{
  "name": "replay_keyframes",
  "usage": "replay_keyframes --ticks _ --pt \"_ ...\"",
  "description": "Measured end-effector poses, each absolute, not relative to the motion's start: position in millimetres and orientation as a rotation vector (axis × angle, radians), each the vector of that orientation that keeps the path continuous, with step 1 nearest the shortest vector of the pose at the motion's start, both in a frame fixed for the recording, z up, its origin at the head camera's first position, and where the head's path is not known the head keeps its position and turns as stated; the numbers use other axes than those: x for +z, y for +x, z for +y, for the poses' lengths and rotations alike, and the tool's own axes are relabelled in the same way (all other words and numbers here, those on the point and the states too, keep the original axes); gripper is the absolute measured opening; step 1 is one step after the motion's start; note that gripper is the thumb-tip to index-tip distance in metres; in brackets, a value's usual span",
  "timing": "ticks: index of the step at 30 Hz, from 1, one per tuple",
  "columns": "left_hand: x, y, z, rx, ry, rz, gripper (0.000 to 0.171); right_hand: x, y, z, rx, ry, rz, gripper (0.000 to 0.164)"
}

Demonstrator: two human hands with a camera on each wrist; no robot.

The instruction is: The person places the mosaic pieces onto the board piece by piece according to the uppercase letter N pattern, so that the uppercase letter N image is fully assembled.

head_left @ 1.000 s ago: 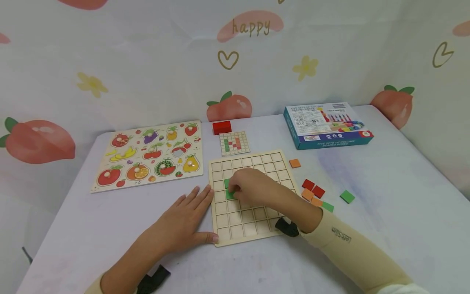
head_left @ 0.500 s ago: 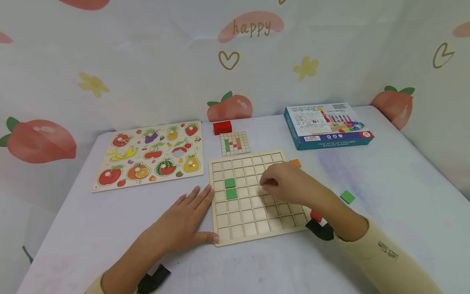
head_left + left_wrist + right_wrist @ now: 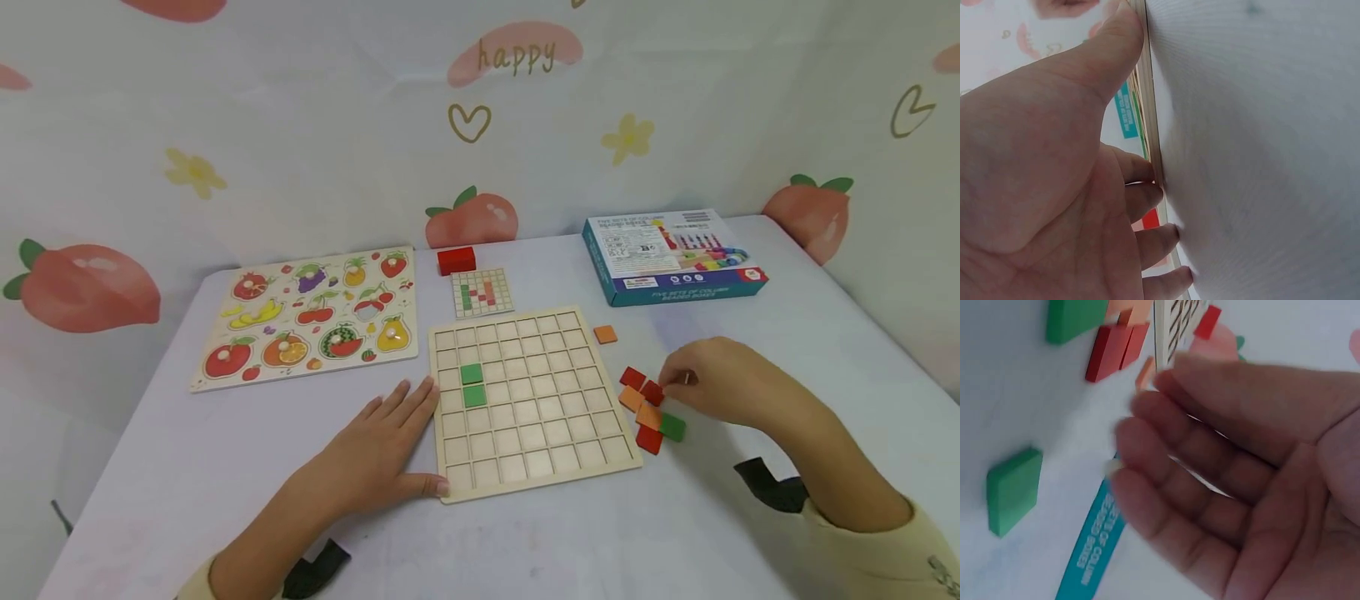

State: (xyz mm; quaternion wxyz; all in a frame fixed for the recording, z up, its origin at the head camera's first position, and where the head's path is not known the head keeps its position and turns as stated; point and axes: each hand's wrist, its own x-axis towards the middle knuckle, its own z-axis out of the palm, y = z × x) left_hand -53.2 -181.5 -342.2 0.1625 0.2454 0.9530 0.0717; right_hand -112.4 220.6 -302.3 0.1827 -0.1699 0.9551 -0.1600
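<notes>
The left hand (image 3: 375, 454) lies with fingers straight and spread along the left edge of the wooden grid board (image 3: 534, 436), thumb at the near corner. Two green tiles (image 3: 476, 396) fill neighbouring cells toward that side. The right hand (image 3: 723, 379) hangs beside the loose tiles (image 3: 649, 416) right of the board, fingers loosely curled, holding nothing; blur makes it hard to tell whether thumb and forefinger meet. A lone green tile (image 3: 1017, 487) lies near it

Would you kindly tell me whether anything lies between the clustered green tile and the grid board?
Yes: in the head view, an orange tile and a red tile lie between the green tile and the grid board.
</notes>
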Motion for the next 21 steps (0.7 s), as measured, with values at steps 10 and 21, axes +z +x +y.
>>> replay_keyframes --ticks 10,21 --pt "-343.3 -52.1 -182.5 0.224 0.694 2.723 0.111 -309.0 -112.6 224.5 -0.299 -0.398 2.526 0.029" --pt "-342.7 -52.7 -181.4 0.225 0.694 2.71 0.111 -319.7 -111.0 224.3 -0.305 -0.411 2.526 0.03"
